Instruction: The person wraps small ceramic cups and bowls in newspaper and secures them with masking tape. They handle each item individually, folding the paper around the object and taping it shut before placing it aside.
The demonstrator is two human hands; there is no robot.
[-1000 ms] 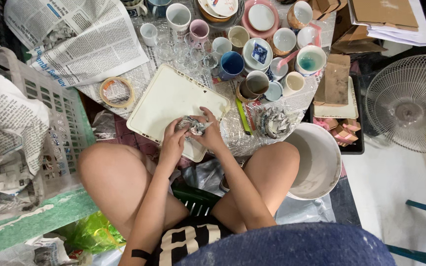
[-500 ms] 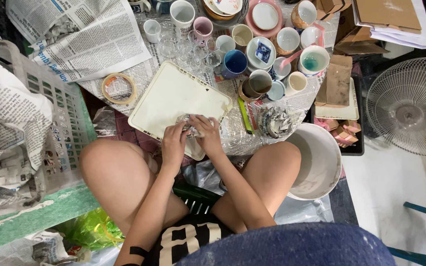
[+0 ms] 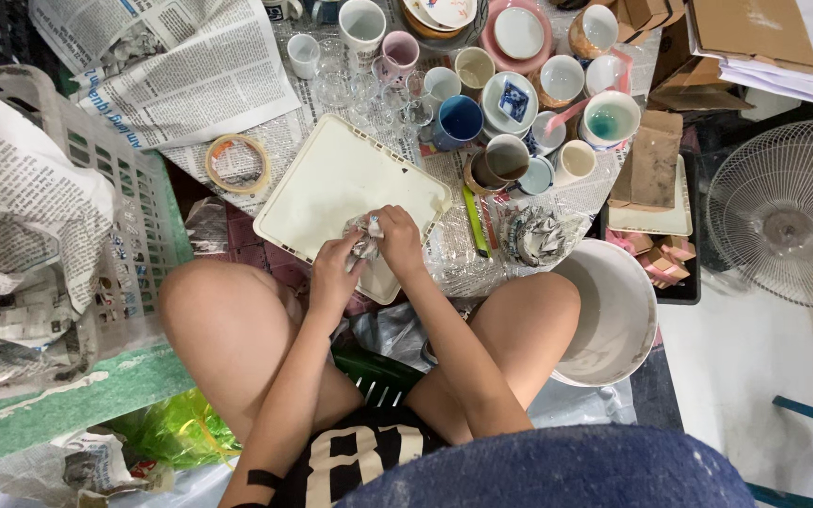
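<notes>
While the person sat cross-legged on the floor, both hands met over the near edge of a cream tray [image 3: 331, 183], closed around a small bundle [image 3: 365, 235] wrapped in newspaper. The left hand [image 3: 333, 273] gripped the bundle from the near left, fingers curled against it, and the right hand [image 3: 399, 243] clasped it from the right, thumb and fingers pressed on the paper. The bundle sat between the two hands, just above the tray's near corner; whether it touched the tray could not be told. Far of the tray stood a crowd of cups, among them a blue mug [image 3: 459, 120], a pink cup [image 3: 399, 49] and a white bowl with a teal inside [image 3: 611, 119], with small clear glasses [image 3: 350, 89] near them. A tape roll [image 3: 237, 162] lay left of the tray on newspaper sheets [image 3: 190, 75]. A grey basket [image 3: 96, 216] at the far left held crumpled newspaper. Right of the hands lay a second wrapped bundle [image 3: 531, 233], and beside the right knee stood a white bucket [image 3: 613, 310]. A white fan [image 3: 788, 216] lay at the right edge.
</notes>
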